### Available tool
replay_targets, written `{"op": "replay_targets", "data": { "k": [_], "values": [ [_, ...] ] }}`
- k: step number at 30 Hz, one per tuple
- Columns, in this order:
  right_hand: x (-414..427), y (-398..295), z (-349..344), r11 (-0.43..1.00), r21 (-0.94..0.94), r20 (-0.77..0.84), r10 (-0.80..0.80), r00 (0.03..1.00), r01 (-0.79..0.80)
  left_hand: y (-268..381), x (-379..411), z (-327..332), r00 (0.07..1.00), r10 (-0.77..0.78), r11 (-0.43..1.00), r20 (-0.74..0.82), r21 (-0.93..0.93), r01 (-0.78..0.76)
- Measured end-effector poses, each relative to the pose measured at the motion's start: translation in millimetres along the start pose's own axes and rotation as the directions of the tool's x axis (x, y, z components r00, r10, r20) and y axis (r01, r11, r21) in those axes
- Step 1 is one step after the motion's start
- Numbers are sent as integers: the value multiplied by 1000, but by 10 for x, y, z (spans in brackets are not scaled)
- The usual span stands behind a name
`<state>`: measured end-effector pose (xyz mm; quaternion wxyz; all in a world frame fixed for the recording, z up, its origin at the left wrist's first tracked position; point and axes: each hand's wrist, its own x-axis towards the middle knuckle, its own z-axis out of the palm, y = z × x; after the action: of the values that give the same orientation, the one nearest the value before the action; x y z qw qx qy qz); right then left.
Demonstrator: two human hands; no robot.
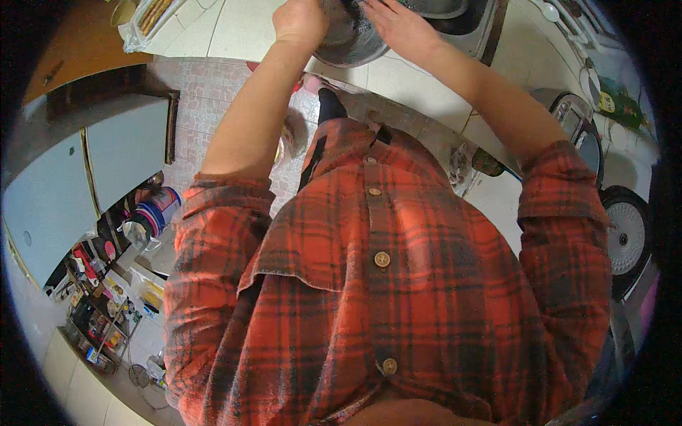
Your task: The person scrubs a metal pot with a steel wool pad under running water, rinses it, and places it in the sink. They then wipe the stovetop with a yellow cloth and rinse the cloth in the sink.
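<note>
At the top edge of the view, a dark round metal pan (346, 45) sits over the tiled counter, with wet-looking streaks inside. My left hand (301, 21) is curled closed at its left rim and appears to grip it. Stretched fingers of my right hand (397, 26) reach over the pan's right side. The frame cuts off the far part of the pan and some fingertips, so whether the right hand holds anything is hidden. Just right of the pan is the sink (487, 32), its rim partly visible.
White counter tiles (240, 32) run along the front. At right are a gas stove burner (623, 239) and a green bottle (620, 106). A packet of brown sticks (157, 16) lies top left. White cabinet doors (125, 146) and a cluttered rack (106, 325) stand left.
</note>
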<state>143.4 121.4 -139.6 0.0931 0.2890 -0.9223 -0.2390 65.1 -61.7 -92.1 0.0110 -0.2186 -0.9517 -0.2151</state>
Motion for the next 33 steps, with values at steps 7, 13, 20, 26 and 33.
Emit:
{"op": "replay_targets", "data": {
  "k": [7, 13, 20, 26, 33],
  "values": [
    [445, -842, -328, 47, 914, 373, 294, 880, -403, -107, -53, 210, 990, -18, 997, -138, -72, 8],
    [-34, -389, -145, 863, 494, 209, 0, 978, -106, -56, -53, 71, 997, 25, 998, -77, -48, -29],
    [157, -469, -248, 748, 584, 360, 111, 926, -317, -7, -35, 161, 974, 67, 989, -218, -118, -94],
    [271, -828, -272, 49, 948, 282, 321, 904, -314, -4, -94, 131, 981, -5, 994, -194, -104, -16],
    [73, -176, -103, 990, -133, 152, 70, 986, -49, -108, -35, 185, 989, 3, 993, -151, -117, -21]
  ]
}}
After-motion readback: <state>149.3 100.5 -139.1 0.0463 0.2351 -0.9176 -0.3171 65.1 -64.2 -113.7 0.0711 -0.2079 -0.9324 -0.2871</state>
